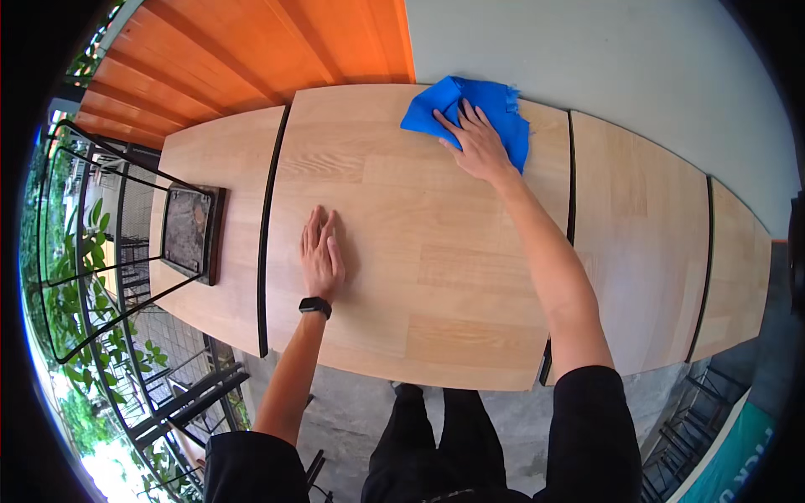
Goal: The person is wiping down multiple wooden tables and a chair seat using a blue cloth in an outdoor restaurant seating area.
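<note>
A blue cloth (pixel 508 126) with a frayed edge lies bunched at the far side of the middle wooden tabletop (pixel 394 243), partly folded over itself. My right hand (pixel 480 144) holds it down against the wood, fingers bent over the fabric and the arm stretched forward. To the left, my left hand (pixel 319 256) rests palm down on the same tabletop, its fingers extended and nothing in it. A black watch (pixel 315 307) is on that wrist.
An upturned stool (pixel 189 230) with thin black metal legs sits on the left tabletop (pixel 239 201). Dark gaps separate the tabletops. Behind them stand an orange ribbed panel (pixel 243 50) and a grey wall (pixel 604 59). Black metal furniture (pixel 692 419) stands at the lower right.
</note>
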`<move>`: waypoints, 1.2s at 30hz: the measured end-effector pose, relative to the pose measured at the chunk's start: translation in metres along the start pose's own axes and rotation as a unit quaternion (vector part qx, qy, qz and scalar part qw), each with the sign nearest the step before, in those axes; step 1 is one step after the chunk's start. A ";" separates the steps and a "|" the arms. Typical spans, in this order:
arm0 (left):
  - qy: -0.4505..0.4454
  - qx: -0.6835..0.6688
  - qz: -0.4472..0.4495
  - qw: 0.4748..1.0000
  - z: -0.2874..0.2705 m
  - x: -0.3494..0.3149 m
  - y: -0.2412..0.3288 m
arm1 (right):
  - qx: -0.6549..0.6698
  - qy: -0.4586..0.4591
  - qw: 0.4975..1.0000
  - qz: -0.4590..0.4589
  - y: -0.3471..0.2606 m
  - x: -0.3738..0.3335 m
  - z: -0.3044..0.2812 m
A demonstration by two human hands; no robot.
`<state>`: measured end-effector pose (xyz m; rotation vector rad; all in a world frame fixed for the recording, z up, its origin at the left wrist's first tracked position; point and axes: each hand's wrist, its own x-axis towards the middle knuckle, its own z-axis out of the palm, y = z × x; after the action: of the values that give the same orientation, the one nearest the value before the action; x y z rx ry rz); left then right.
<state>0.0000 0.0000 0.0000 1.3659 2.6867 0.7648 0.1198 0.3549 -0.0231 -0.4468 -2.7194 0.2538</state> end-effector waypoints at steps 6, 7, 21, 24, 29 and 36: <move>0.013 0.018 0.020 1.000 0.000 0.000 -0.002 | 0.012 -0.030 0.999 -0.039 -0.078 -0.055 -0.008; 0.012 0.025 0.021 0.999 -0.001 -0.001 -0.003 | 0.012 -0.031 0.999 -0.039 -0.093 -0.066 -0.010; 0.041 0.024 0.044 0.998 0.005 0.001 -0.012 | 0.216 -0.184 0.957 -0.065 -0.296 -0.246 -0.051; 0.043 0.007 0.048 0.998 0.005 -0.001 -0.011 | 0.302 -0.242 0.920 -0.060 -0.363 -0.310 -0.055; 0.055 -0.059 0.089 0.993 -0.025 -0.002 -0.047 | 0.458 -0.349 0.805 0.145 -0.408 -0.380 -0.059; 0.090 0.021 0.026 0.995 -0.048 -0.025 -0.082 | 0.533 -0.176 0.780 0.276 -0.344 -0.271 -0.099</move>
<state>-0.0575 -0.0793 0.0013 1.4464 2.8278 0.8806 0.3029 -0.0469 0.0581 -0.8468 -2.1340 2.0414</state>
